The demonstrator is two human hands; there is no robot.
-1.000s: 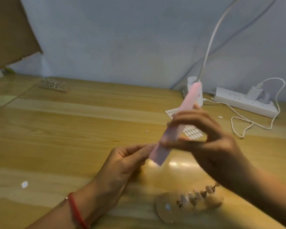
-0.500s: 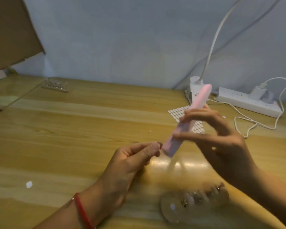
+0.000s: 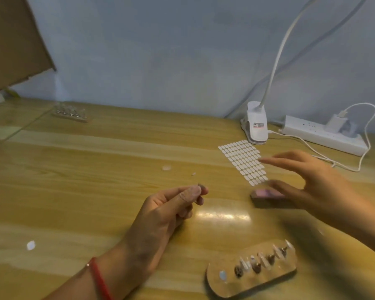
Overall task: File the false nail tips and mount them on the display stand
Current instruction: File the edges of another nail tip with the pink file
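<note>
My left hand (image 3: 171, 211) is raised over the middle of the wooden table and pinches a small false nail tip (image 3: 200, 187) between thumb and forefinger; most of the tip is hidden. To its right the pink nail file (image 3: 265, 194) lies flat on the table. My right hand (image 3: 312, 182), blurred, hovers over the file with its fingers spread and straight, thumb just above the file. The wooden oval display stand (image 3: 287, 268) sits at the near right, with several pegs and several nail tips on it.
A sheet of white adhesive tabs (image 3: 240, 158) lies behind the file. A white clip lamp (image 3: 256, 124) and power strip (image 3: 320, 135) with cable stand at the back right. A second stand (image 3: 70, 112) is at the back left, below cardboard (image 3: 13, 40). Small white scraps (image 3: 30, 245) dot the table.
My right hand has lowered the pink file from upright in the air onto the table and let go of it. My left hand keeps pinching the tip.
</note>
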